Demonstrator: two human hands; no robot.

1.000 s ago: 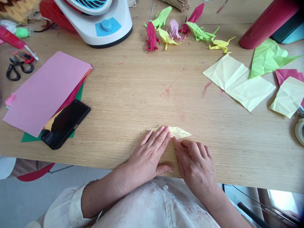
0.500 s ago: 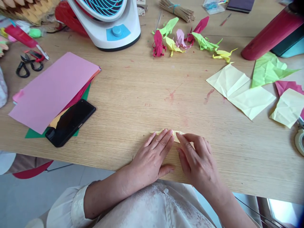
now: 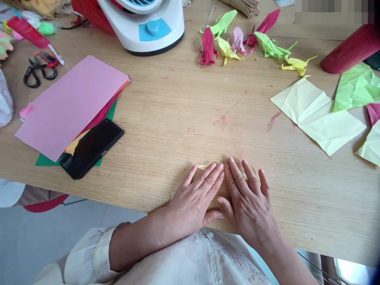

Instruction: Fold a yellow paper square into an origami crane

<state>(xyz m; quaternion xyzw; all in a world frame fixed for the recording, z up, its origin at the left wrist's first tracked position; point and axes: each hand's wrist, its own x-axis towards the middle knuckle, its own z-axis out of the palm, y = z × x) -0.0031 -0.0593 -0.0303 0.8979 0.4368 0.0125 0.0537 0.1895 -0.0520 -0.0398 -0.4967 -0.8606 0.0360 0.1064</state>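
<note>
A narrow strip of folded pale yellow paper (image 3: 204,166) lies on the wooden table near its front edge, mostly covered by my fingers. My left hand (image 3: 197,194) lies flat, its fingertips pressing on the left and middle part of the paper. Beside it, my right hand (image 3: 247,198) is also flat with fingers spread, over the paper's right part. Only thin slivers of the paper show past the fingertips, so its full shape is hidden. Both hands have their thumbs pointing inward, close to each other.
Folded paper figures (image 3: 236,43) in several colours stand at the back. Creased pale yellow sheets (image 3: 299,101) lie to the right, near a red bottle (image 3: 350,49). On the left are pink paper (image 3: 74,105), a black phone (image 3: 92,148) and scissors (image 3: 38,71); behind stands a white fan (image 3: 151,35).
My right hand has gone from bent, pinching fingers at the paper's right part to lying flat and spread over it. My left hand stays pressed down. The view has shifted slightly.
</note>
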